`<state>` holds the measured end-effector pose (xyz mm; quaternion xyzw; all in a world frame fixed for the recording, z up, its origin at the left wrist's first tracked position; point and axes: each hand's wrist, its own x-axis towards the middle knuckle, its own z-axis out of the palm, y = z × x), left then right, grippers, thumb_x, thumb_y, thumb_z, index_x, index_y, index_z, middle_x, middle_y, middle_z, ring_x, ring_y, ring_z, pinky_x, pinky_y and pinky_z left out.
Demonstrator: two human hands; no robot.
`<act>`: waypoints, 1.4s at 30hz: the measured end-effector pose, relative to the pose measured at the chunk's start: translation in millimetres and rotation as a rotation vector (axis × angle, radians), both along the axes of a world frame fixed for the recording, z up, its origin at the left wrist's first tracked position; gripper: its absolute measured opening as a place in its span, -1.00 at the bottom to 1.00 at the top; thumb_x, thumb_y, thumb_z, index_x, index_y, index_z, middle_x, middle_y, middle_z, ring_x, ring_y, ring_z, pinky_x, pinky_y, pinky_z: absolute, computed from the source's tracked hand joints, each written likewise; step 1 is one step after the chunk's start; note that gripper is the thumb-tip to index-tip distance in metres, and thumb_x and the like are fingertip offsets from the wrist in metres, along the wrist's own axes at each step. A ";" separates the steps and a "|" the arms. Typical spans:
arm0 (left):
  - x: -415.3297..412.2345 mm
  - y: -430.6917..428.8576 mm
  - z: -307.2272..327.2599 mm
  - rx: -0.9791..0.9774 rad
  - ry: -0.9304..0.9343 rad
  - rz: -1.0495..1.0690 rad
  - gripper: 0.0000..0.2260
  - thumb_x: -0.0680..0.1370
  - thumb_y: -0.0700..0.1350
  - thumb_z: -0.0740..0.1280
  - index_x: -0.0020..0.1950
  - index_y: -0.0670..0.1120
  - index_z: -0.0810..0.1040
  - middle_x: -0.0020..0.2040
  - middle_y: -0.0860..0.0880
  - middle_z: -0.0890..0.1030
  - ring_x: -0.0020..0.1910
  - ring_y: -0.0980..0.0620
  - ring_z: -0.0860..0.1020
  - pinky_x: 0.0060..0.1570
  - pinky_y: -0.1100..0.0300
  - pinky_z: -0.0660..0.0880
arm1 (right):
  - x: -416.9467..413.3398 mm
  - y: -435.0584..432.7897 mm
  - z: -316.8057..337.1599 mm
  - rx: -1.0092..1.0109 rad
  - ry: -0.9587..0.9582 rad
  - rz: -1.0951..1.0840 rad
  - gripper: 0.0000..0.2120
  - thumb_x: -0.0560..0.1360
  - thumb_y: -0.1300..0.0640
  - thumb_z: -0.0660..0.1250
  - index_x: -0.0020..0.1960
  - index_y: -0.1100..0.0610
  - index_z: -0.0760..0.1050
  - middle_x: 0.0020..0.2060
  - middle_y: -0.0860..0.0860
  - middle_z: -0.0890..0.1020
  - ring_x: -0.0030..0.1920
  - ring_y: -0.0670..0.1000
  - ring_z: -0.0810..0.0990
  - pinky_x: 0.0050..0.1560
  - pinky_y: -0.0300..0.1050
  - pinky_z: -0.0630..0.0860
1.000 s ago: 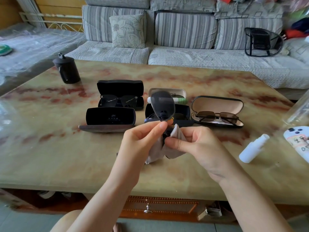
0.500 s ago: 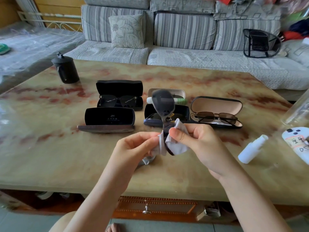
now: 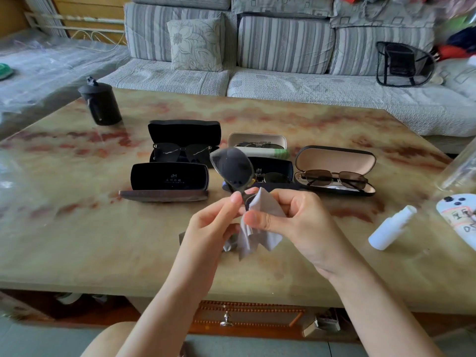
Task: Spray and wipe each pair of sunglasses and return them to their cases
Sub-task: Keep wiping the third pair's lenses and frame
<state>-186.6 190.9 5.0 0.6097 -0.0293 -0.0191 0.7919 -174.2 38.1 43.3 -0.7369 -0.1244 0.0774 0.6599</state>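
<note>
While left hand (image 3: pixel 211 225) pinches the sunglasses (image 3: pixel 233 171) and right hand (image 3: pixel 296 220) pinches the cloth (image 3: pixel 260 235) round the lower lens, rub lightly, both faces.

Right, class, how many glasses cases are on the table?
5: black case back left, brown case front left, white case back middle, blue case front middle, tan-lined case right.

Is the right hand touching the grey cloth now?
Touching. The head view shows the right hand pinching the grey cloth between its thumb and fingers.
</note>
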 end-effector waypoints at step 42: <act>-3.0 0.5 10.6 -0.307 -0.042 0.092 -0.74 0.49 -0.04 0.26 0.03 -0.05 0.71 0.07 -0.11 0.68 0.00 -0.03 0.65 0.01 0.06 0.60 | -6.2 4.7 -10.7 0.095 0.062 0.133 -0.77 0.30 0.30 0.48 -0.05 0.16 0.59 -0.25 -0.04 0.68 -0.21 -0.10 0.64 -0.22 -0.28 0.54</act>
